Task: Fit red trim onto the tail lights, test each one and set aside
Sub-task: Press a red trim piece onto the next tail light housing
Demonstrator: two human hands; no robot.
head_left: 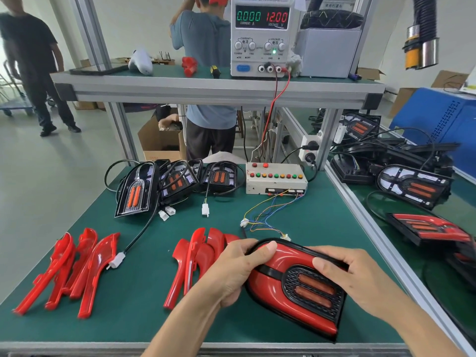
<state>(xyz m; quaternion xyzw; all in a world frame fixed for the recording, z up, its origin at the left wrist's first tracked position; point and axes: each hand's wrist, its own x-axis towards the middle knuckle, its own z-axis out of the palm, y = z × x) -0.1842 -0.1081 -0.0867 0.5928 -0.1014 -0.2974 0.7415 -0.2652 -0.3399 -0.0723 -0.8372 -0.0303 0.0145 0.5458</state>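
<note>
A tail light (306, 292) with red trim fitted round its black grille is held low over the green bench. My left hand (237, 269) grips its left end, thumb pressed on the red trim. My right hand (345, 274) grips its upper right edge, thumb on top. Loose red trim pieces lie in two groups, one at the left (72, 266) and one at the centre (195, 256), partly behind my left hand. Several untrimmed black tail lights (177, 184) with cables stand at the back of the bench.
A test box (275, 180) with coloured buttons and loose wires (265, 217) sits behind the held light. A power supply (261, 34) on the shelf reads 0.000 A and 12.00 V. More tail lights (417, 186) lie on the right bench. Two people stand beyond the bench.
</note>
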